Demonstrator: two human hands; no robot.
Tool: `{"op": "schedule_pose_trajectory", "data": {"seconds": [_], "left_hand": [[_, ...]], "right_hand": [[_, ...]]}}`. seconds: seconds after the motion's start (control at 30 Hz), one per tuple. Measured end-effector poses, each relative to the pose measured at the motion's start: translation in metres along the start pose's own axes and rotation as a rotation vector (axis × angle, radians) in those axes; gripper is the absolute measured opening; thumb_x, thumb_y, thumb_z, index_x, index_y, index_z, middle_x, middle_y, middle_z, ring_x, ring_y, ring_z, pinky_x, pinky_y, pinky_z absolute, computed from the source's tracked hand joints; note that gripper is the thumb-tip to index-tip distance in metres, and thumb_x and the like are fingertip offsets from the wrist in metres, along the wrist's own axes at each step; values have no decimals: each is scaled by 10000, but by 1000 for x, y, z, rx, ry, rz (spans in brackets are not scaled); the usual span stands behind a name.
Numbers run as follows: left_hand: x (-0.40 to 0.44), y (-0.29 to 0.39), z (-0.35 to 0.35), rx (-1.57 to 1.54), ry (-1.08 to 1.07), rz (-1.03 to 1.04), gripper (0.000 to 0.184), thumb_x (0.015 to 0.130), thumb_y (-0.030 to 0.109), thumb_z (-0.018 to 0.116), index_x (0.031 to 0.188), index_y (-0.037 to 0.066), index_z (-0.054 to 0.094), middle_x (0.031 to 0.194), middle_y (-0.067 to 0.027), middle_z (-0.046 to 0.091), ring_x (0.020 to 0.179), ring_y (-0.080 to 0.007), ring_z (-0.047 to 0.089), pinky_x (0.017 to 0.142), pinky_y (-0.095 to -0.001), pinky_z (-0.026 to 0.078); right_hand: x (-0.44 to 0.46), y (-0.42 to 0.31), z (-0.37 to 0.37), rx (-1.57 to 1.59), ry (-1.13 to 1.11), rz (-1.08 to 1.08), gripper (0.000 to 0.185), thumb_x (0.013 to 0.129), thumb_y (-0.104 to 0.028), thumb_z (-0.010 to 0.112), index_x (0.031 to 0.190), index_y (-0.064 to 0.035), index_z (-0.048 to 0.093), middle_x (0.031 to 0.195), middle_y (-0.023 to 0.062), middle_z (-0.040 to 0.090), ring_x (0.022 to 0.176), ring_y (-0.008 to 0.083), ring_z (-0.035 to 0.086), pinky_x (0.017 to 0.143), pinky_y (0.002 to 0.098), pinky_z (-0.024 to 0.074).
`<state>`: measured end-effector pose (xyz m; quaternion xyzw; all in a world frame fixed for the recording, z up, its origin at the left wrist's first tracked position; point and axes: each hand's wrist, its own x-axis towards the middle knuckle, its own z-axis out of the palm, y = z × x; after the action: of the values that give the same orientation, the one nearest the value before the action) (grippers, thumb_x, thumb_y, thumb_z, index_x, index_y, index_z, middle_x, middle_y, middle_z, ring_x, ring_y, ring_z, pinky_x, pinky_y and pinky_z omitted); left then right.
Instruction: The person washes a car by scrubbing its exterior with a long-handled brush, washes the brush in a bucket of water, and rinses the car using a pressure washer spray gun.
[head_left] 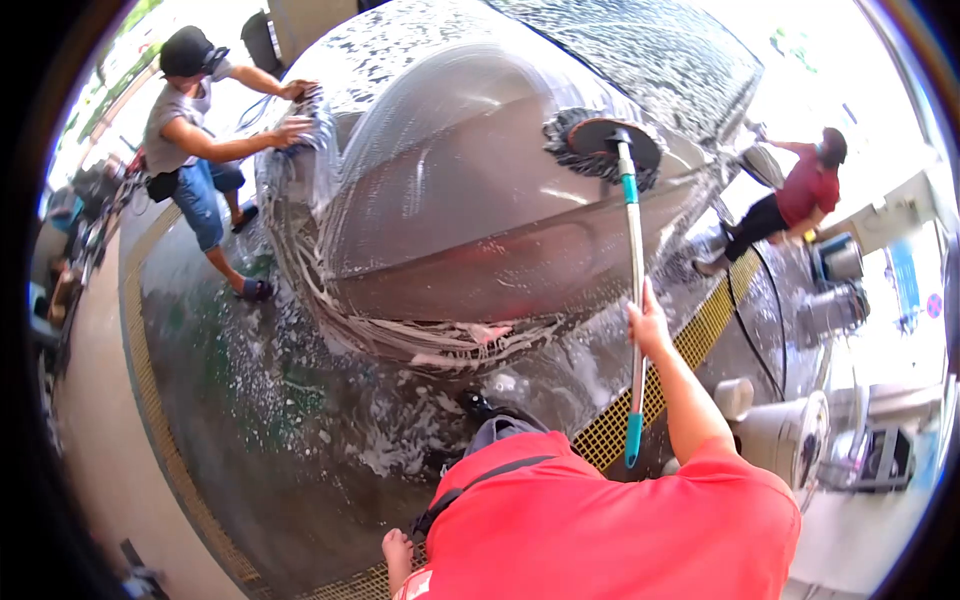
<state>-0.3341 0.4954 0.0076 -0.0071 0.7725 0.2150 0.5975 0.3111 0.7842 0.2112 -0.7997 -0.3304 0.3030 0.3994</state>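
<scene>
My right hand (pixel 649 322) is wrapped round the silver pole of a long-handled wash mop (pixel 634 240) with teal grips. Its grey shaggy head (pixel 580 165) lies against the soapy car (pixel 450 190), toward the right side of the bodywork. Streaks and a wide arc of foam cover the dark, glossy panels. My left hand (pixel 397 550) hangs low beside my red shirt, away from the car. Its fingers look curled in, and no object shows in them.
At left, a co-worker (pixel 190 130) rubs the car with a grey cloth or mitt. Another person in red (pixel 805 190) stands at the right side. Yellow grating (pixel 690 345) crosses the wet, foamy floor. A black hose (pixel 775 320) and several buckets (pixel 785 435) are at right.
</scene>
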Motion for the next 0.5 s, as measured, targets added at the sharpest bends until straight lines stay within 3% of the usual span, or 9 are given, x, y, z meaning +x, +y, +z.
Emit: {"op": "schedule_pose_trajectory", "data": {"seconds": [0.1, 0.23, 0.3, 0.5], "left_hand": [[39, 13, -22, 137, -42, 30, 318, 951, 308, 542, 1211, 126, 512, 914, -32, 572, 704, -174, 557, 508, -332, 471], [66, 34, -37, 275, -52, 60, 341, 959, 313, 538, 1245, 129, 506, 949, -45, 581, 752, -197, 564, 586, -380, 496], [79, 42, -39, 261, -61, 67, 346, 963, 319, 536, 1252, 130, 506, 969, -50, 585, 767, -202, 566, 606, -388, 498], [76, 75, -29, 214, -27, 161, 399, 976, 339, 519, 1317, 137, 468, 1108, -72, 578, 848, -224, 567, 672, -411, 496]], "right_hand": [[-94, 13, 10, 30, -81, 14, 819, 888, -57, 603, 1542, -228, 142, 654, 18, 538, 443, 100, 472, 386, 273, 409], [-182, 19, 24, 72, -231, 111, 879, 845, -30, 633, 1544, -253, 148, 793, 26, 594, 513, 84, 484, 450, 262, 423], [-193, 15, 33, 0, -258, 58, 850, 846, -57, 644, 1538, -249, 189, 850, 24, 621, 522, 90, 491, 467, 277, 439], [-144, -41, 46, -12, -269, 103, 778, 857, -120, 642, 1515, -286, 262, 754, 75, 606, 499, 119, 518, 456, 302, 469]]}}
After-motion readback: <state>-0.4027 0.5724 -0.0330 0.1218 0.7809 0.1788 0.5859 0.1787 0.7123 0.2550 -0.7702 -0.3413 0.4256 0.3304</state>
